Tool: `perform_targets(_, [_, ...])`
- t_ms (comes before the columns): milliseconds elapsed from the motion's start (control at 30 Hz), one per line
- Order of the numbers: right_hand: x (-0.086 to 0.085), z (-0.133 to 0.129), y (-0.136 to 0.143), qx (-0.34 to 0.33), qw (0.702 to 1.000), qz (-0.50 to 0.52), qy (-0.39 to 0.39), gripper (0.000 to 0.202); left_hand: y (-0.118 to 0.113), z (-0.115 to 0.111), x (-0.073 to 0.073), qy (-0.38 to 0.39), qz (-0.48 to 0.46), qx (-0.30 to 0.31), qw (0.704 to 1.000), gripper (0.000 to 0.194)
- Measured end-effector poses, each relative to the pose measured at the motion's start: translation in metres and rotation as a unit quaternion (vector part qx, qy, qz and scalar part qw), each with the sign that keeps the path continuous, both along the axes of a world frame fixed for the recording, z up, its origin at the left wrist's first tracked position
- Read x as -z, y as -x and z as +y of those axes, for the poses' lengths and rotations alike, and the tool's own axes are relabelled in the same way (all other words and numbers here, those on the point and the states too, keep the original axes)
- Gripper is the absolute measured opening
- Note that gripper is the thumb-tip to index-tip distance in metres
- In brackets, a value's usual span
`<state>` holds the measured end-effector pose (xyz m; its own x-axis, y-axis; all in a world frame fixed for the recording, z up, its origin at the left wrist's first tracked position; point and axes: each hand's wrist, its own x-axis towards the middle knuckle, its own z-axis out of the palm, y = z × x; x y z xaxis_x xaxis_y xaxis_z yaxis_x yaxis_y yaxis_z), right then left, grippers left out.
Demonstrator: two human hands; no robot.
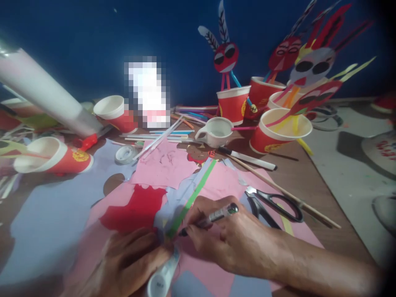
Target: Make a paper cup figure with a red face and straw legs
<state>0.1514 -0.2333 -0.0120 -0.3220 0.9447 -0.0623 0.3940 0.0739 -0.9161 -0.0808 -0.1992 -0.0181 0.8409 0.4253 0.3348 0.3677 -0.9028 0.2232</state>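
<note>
My left hand (133, 258) is at the lower middle, its fingers closed at the lower end of a narrow green strip (198, 187). From under that hand sticks out a white tube-like item (162, 276) with a rounded end. My right hand (229, 237) grips a pen (213, 216) with a clear barrel, its dark tip beside the strip near my left fingertips. Beneath both hands lies pink paper (102, 243). A red paper piece (134, 210) is just beyond my left hand. Black-handled scissors (272, 204) rest past my right hand.
Red-and-white paper cups (232, 105) with paper-faced figures (227, 57) stand at the back right. A tipped cup (69, 156) lies left, a tape roll (126, 154) nearby. Behind are a white cup (218, 132), a marker (252, 159), a wooden stick (284, 189) and a blurred bright screen (151, 90).
</note>
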Motion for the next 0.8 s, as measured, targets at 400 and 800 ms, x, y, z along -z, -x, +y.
perform_targets(400, [0.006,-0.002,0.008,-0.016,0.999,-0.025,-0.024,0.019,-0.011,0.002,-0.009,0.081,-0.009,0.019,0.997,0.024])
perform_targets(800, [0.007,0.0,0.012,-0.031,0.999,-0.031,-0.028,0.017,0.0,-0.003,-0.001,0.069,-0.002,0.0,0.998,0.026])
